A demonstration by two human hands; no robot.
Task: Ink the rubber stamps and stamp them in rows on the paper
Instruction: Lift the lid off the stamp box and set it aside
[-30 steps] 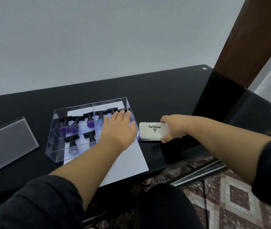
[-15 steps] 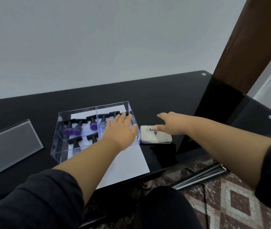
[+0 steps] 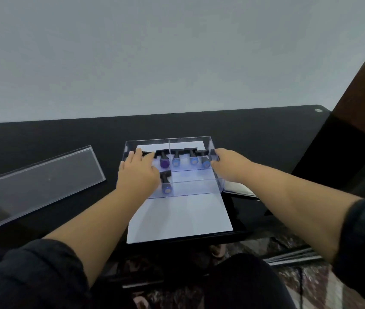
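Observation:
A clear plastic box stands on the far end of a white sheet of paper. Several black-handled rubber stamps lie inside, one with a purple face and others with blue faces; another lies nearer the front. My left hand rests on the box's left side, fingers stretched over the stamps there. My right hand holds the box's right wall, fingertips curled at its top edge. The ink pad shows only as a pale sliver under my right forearm.
The box's clear lid lies flat at the left on the black glass table. A brown wooden post rises at the right. The table's front edge runs just below the paper, with patterned floor beyond.
My right hand has let go of the ink pad and moved left to the box's right wall. My left hand has shifted from the box's right side to its left side.

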